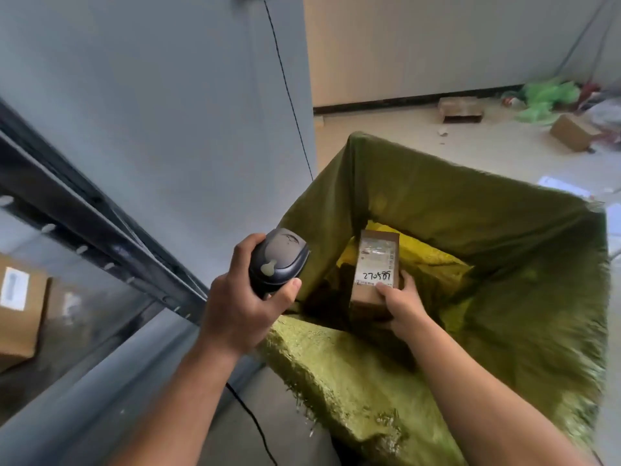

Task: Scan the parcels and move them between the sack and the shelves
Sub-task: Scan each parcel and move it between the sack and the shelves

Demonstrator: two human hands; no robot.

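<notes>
My left hand (242, 304) grips a black barcode scanner (280, 260), its head turned toward the sack. My right hand (401, 302) holds a small brown cardboard parcel (374, 267) by its near end, inside the mouth of the open green woven sack (504, 250). The parcel's top carries a white label with handwritten digits. Yellow packaging (423, 257) lies deeper in the sack under the parcel. The metal shelf (100, 230) stands at the left, with a brown box (20, 304) on it.
A black cable (255, 422) trails from the scanner down by the shelf. On the floor at the far right lie cardboard boxes (571, 131), green plastic bags (544, 97) and scattered paper. A grey wall panel rises behind the shelf.
</notes>
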